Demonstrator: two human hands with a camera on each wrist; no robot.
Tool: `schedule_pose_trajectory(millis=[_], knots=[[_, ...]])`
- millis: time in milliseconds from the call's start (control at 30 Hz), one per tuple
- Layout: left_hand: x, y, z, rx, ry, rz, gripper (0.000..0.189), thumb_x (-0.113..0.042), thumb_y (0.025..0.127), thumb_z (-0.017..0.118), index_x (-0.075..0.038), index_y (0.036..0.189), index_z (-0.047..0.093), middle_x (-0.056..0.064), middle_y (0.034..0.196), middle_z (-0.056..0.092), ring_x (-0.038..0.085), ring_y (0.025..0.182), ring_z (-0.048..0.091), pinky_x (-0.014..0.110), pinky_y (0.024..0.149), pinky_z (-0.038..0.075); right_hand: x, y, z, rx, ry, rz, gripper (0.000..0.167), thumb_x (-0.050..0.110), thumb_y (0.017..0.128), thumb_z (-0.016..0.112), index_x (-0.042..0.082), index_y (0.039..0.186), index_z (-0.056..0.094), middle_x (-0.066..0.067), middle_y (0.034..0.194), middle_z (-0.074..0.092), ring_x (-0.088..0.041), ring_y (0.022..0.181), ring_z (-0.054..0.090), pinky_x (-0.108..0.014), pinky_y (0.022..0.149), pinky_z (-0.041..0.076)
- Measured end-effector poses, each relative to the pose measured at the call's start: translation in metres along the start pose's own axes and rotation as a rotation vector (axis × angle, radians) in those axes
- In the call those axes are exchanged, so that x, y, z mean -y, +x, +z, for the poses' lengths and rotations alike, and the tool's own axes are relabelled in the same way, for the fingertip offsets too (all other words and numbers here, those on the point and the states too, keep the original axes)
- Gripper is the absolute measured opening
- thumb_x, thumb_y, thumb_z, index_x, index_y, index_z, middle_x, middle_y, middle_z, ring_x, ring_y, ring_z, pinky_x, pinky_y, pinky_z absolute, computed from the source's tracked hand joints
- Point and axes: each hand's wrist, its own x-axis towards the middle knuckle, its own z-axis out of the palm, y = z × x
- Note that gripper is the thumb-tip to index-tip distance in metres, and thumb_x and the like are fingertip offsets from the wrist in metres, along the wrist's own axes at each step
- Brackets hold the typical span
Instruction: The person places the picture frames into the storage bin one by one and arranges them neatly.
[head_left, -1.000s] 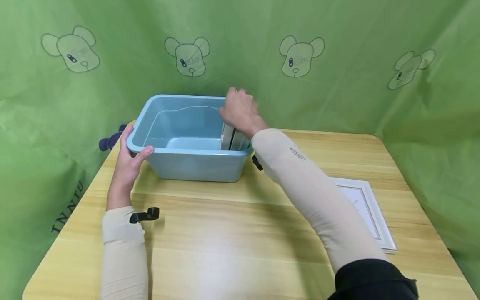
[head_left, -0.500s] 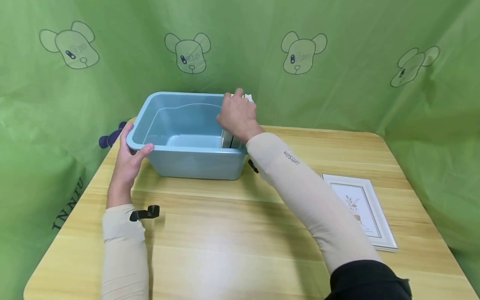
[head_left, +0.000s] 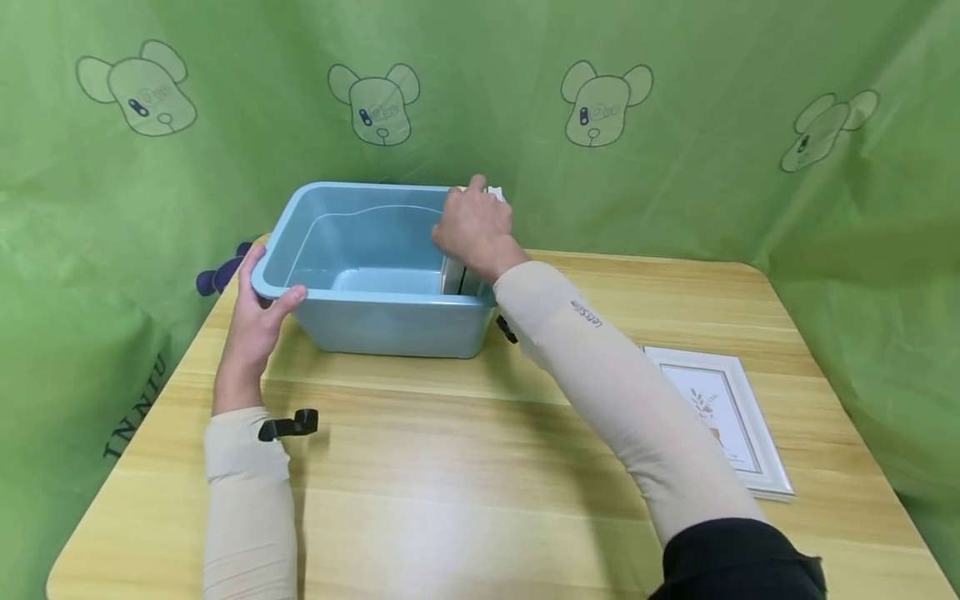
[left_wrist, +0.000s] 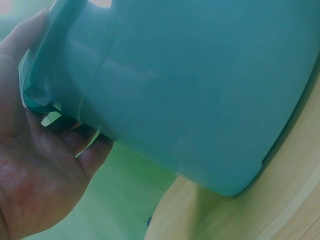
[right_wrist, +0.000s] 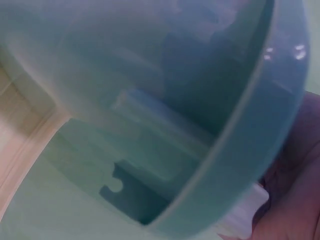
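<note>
A light blue plastic tub (head_left: 397,329) stands at the back of the table. My left hand (head_left: 255,325) grips its front left corner, thumb over the rim and fingers outside along the wall; the left wrist view shows that hand (left_wrist: 45,170) at the tub's rim (left_wrist: 37,80). At the tub's right end, white picture frames (head_left: 452,277) stand on edge with a dark gap between them. My right hand (head_left: 476,223) holds the top of these frames, its fingers curled and partly hidden. In the right wrist view a white frame corner (right_wrist: 245,212) sticks out past the rim beside the hand.
A white picture frame (head_left: 761,433) with a plant print lies flat at the table's right, partly behind the right sleeve. Behind the table hangs a green curtain (head_left: 487,92) with bear outlines. A dark purple object (head_left: 217,277) shows past the left table edge.
My right hand has shifted slightly left, and a white frame corner now shows beside it. The right forearm uncovers more of the flat picture frame. My left hand keeps its grip on the tub.
</note>
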Motion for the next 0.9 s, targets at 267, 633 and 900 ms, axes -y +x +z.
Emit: schedule_pose_trajectory(millis=[267,633,900], knots=[[-0.001,-0.001,0.0,-0.002,-0.005,-0.015,0.087,-0.021,0.088,0.069,-0.036,0.153,0.013,0.006,0.16,0.02,0.024,0.145,0.023,0.047,0.123,0.017,-0.004,-0.01,-0.004,-0.017,0.026,-0.002,0.045,0.038,0.092,0.044,0.009,0.124,0.056,-0.014,0.126,0.047,-0.028,0.096,0.055,-0.042,0.075,0.054],[0.001,-0.002,0.0,0.006,-0.037,0.001,0.087,-0.016,0.089,0.068,-0.032,0.154,0.012,0.013,0.157,0.022,0.025,0.142,0.025,0.045,0.123,0.018,-0.025,-0.032,-0.009,-0.075,0.083,-0.026,0.059,0.046,0.093,0.043,0.014,0.142,0.046,-0.014,0.135,0.047,-0.033,0.092,0.06,-0.046,0.072,0.055],[-0.003,-0.002,0.001,0.003,-0.006,-0.017,0.086,-0.02,0.088,0.069,-0.038,0.152,0.014,0.006,0.159,0.021,0.022,0.143,0.024,0.047,0.122,0.018,-0.068,-0.05,-0.015,-0.099,0.162,0.023,0.062,0.046,0.094,0.044,0.015,0.147,0.04,-0.016,0.139,0.046,-0.03,0.08,0.055,-0.038,0.06,0.05]])
